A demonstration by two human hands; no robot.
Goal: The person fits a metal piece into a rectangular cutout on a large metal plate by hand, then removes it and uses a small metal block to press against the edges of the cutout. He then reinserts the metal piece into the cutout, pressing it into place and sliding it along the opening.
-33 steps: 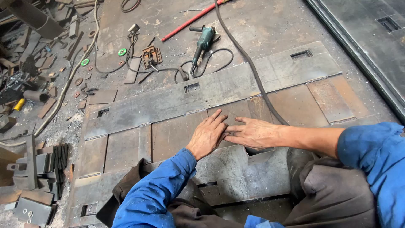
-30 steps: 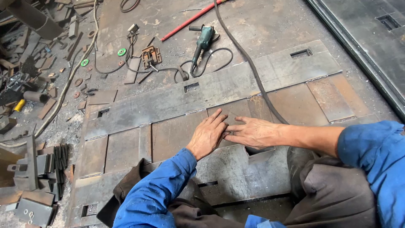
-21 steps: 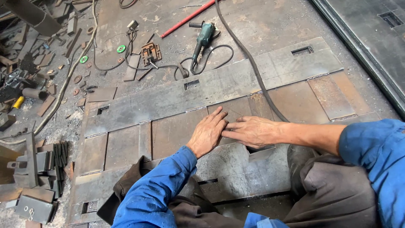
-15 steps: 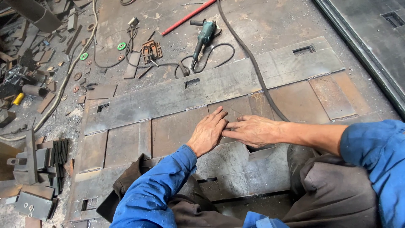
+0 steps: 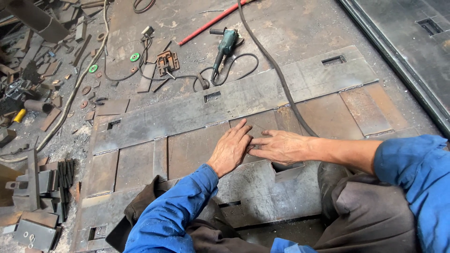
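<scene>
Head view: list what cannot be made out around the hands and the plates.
- Plate under both palms: hidden by the left hand and right hand.
- Near plates' edge: covered by the knees.
- Grinder disc: too small to tell.
- Black cable: cut off at the top edge.

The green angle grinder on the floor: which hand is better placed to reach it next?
Probably the left hand: it lies flat on the rusty steel plate with fingers pointing toward the green angle grinder. The right hand lies sideways beside it, fingers pointing left.
</scene>
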